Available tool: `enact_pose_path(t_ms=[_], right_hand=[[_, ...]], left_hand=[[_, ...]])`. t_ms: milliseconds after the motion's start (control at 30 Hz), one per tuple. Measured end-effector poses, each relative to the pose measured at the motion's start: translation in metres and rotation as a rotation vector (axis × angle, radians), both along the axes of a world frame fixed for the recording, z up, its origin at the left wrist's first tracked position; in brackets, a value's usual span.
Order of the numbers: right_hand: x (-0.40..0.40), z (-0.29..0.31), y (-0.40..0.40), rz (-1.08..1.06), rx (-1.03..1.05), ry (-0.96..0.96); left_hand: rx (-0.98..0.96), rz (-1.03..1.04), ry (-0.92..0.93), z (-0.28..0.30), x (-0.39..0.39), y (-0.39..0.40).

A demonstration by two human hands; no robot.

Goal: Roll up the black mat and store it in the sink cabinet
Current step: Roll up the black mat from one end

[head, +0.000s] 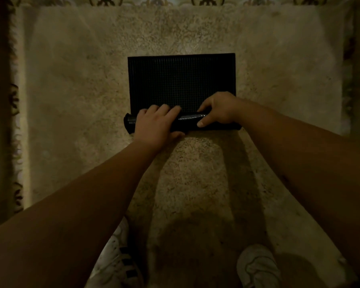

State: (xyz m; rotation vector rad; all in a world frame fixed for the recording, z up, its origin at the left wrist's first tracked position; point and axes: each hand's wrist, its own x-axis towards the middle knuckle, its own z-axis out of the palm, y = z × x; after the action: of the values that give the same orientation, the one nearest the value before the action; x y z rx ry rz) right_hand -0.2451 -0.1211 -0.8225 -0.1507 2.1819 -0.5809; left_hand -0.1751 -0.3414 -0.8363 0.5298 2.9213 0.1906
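Observation:
The black mat (pixel 181 80) lies on a beige carpet, its near edge wound into a tight roll (pixel 190 119) across the mat's width. The far part is still flat and shows a fine grid texture. My left hand (pixel 156 123) grips the roll near its left end, fingers over the top and thumb under the near side. On the right half of the roll sits my right hand (pixel 218 110), fingers curled over it and thumb pressed on the near side. No sink cabinet is in view.
A shaggy beige carpet (pixel 81 100) with a dark patterned border (pixel 15 100) covers the floor. My two white sneakers (pixel 258 267) stand at the bottom of the view. The room is dimly lit.

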Motion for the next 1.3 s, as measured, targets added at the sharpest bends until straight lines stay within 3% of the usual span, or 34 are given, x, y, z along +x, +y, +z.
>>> enact_pose_path(t_ms=[167,300,400,567,633,733,833,967,1300], right_hand=[[0.01,0.005,0.004,-0.008,-0.084,0.089],[0.036,0.008,0.006,0.15,0.019,0.544],[0.053,0.004,-0.001,0.228,0.136,0.661],[0.034,0.0,0.0,0.196,0.063,0.614],[0.027,-0.002,0.001,0.146,0.078,0.575],[0.019,-0.005,0.001,0.043,0.09,0.482],[0.009,-0.005,0.0,0.071,0.078,0.45],[-0.01,-0.001,-0.001,0.016,0.045,0.333],[-0.021,-0.001,0.0,-0.112,-0.067,0.079]], left_hand=[[0.075,0.011,-0.058,0.002,-0.007,-0.005],[0.091,-0.013,-0.131,0.004,-0.025,-0.01],[0.122,-0.016,-0.167,0.004,-0.028,-0.01],[0.192,0.038,-0.264,0.011,-0.038,-0.007],[0.213,0.045,-0.202,0.011,-0.038,-0.007],[0.141,-0.023,-0.099,0.007,-0.031,-0.006],[0.009,-0.065,-0.038,0.007,-0.032,-0.004],[-0.138,-0.026,-0.037,0.009,-0.039,0.004],[-0.038,-0.034,-0.008,0.008,-0.028,0.002]])
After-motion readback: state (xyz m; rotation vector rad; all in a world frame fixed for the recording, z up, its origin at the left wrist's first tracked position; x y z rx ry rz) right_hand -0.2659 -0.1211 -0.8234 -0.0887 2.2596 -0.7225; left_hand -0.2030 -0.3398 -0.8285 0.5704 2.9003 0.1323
